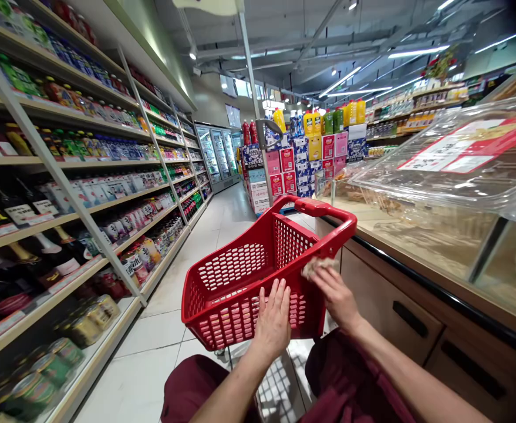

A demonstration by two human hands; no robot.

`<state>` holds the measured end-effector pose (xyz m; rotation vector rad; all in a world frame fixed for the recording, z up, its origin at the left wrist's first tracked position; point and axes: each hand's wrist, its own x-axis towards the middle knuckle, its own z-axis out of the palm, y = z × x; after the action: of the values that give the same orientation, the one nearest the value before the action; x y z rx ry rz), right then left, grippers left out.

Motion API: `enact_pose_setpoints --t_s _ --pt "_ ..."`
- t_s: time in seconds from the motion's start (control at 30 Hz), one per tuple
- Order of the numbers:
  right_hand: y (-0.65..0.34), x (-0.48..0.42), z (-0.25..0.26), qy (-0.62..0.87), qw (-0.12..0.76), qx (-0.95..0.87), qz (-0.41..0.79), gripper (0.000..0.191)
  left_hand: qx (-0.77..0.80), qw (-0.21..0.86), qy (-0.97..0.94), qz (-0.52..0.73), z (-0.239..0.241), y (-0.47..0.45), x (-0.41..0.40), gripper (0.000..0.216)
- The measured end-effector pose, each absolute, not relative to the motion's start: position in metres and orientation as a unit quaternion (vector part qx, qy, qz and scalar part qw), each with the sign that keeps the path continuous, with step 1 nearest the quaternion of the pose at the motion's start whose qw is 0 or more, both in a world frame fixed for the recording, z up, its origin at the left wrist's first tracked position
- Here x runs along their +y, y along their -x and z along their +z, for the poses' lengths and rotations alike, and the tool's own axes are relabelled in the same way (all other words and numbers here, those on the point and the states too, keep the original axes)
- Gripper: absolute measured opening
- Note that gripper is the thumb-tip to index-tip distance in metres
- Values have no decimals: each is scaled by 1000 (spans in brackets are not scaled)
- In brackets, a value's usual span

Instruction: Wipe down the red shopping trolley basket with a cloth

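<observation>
A red plastic shopping basket cart [235, 294] with perforated walls stands right in front of my knees, its handle at the upper right. My left hand [274, 317] lies flat against the near side wall, fingers straight and close together. Farther right, below the handle, my right hand [334, 294] presses a crumpled beige cloth [318, 268] to the basket's upper corner. The fingers cover part of the cloth. Nothing shows inside the visible part of the basket.
Shelves of bottles and cans [103, 200] run along the left. To the right is a wooden counter [385, 288] with clear plastic food packages [451, 158]. Stacked drink cartons [286, 170] stand ahead, with glass-door fridges [218, 153] beyond. White floor tiles [161, 335] line the aisle.
</observation>
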<state>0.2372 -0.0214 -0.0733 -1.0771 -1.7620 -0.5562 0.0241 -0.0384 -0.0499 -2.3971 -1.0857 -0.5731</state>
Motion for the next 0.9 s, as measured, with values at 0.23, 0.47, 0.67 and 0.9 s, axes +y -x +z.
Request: enact_pose_setpoints --t_s 0.23,0.47,0.67,0.9 --pt "-205 -27 -66 407 499 -737 -207 47 -428 217 851 -213 -53 3 -43 68" --pt "-172 -31 -85 385 426 -787 -225 38 -448 205 844 -212 -57 27 -52 71" --pt "-136 -28 -76 372 469 -772 -213 35 -481 230 814 -229 -58 55 -60 69" --pt "-77 -42 -94 360 448 -801 -170 35 -531 251 774 -236 -70 106 -70 69"
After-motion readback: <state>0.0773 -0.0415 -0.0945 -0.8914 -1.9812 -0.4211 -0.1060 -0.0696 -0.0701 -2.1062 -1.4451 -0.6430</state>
